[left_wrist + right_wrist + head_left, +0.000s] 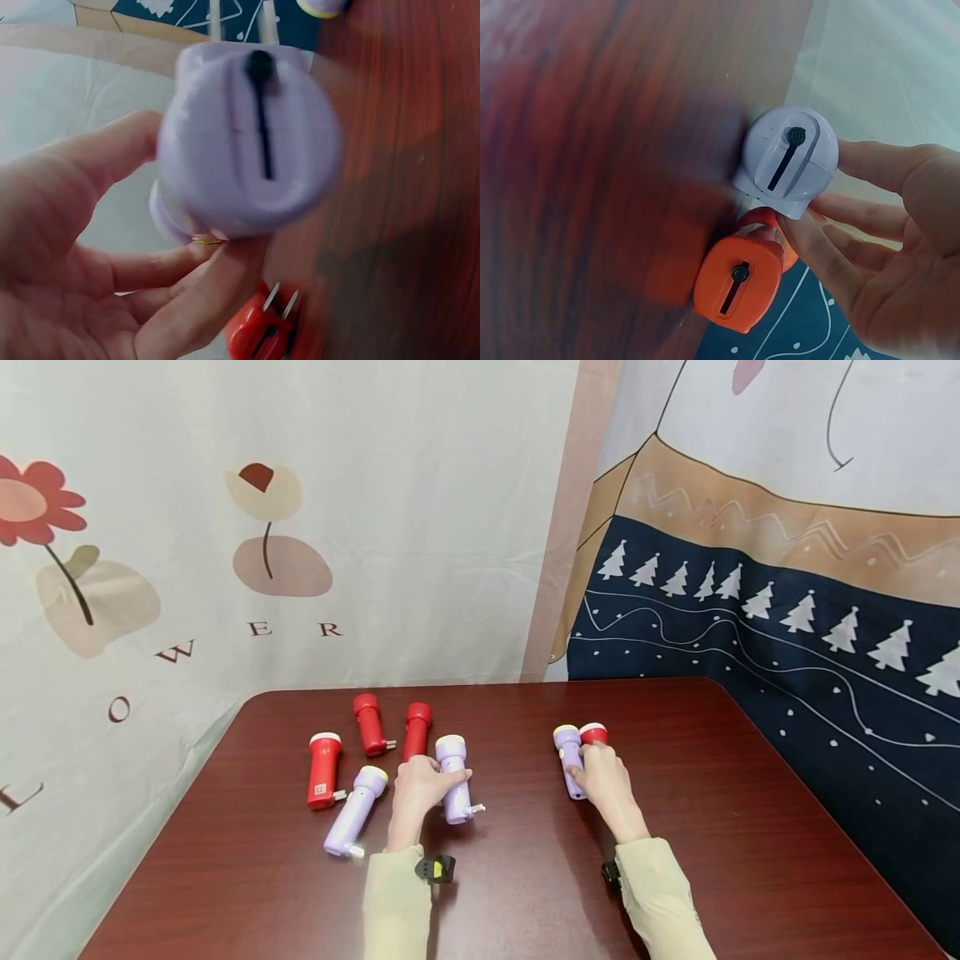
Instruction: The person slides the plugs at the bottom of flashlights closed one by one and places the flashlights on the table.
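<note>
My left hand (418, 789) holds a lilac flashlight (456, 803) between thumb and fingers. Its two plug prongs stick out to one side, and a black slider shows on its end (292, 135) in the left wrist view. Over on the right, my right hand (609, 781) pinches a second lilac flashlight (567, 750), thumb on one side and fingers on the other. Right beside that one lies a red flashlight (593, 732) with a white rim, mostly hidden by the hand in the head view. In the right wrist view, the fingers reach between the lilac body (787, 161) and the red one (739, 281).
On the left of the brown table (510, 893) lie a white-rimmed red flashlight (322, 772), two all-red ones (368, 724) and another lilac flashlight (352, 814). One all-red flashlight (417, 727) is partly behind my left hand. Printed curtains (420, 527) hang behind the table's far edge.
</note>
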Demonstrator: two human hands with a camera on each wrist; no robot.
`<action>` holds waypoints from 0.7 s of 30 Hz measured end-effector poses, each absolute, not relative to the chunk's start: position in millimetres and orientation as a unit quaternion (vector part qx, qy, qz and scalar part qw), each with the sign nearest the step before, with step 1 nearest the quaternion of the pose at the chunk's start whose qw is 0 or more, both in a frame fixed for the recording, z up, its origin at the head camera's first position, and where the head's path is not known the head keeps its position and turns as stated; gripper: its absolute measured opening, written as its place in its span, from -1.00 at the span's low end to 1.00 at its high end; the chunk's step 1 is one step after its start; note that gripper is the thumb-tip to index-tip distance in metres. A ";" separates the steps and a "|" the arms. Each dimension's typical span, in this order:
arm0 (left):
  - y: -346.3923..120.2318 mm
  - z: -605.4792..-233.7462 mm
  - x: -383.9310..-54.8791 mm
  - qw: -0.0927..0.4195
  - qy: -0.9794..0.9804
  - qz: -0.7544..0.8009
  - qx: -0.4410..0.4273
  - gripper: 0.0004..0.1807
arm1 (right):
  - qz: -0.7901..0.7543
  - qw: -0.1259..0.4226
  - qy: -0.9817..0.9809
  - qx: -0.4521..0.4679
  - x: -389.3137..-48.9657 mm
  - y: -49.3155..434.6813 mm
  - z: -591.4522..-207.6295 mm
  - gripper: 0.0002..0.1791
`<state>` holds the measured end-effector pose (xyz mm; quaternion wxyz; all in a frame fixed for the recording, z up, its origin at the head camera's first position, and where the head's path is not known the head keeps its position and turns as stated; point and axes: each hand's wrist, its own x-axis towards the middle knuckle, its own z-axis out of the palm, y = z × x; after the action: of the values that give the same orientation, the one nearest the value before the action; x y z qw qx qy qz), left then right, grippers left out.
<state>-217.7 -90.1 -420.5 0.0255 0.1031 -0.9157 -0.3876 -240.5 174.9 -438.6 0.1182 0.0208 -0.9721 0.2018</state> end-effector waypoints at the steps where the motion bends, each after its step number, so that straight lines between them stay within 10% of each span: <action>1: -88.2 -421.0 -218.2 0.031 -0.914 -0.391 0.107 -0.56 | 0.203 0.119 -0.972 0.020 -240.3 174.9 -439.1 -0.74; 21: -47.9 -433.4 -229.3 0.088 -0.859 -0.482 0.148 -0.50 | 0.208 0.117 -0.971 0.019 -238.8 176.4 -437.9 -0.76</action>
<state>-229.3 -47.9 -433.4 0.0878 0.1477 -0.8592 -0.4819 -238.8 176.4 -437.9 0.1172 0.0189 -0.9710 0.2077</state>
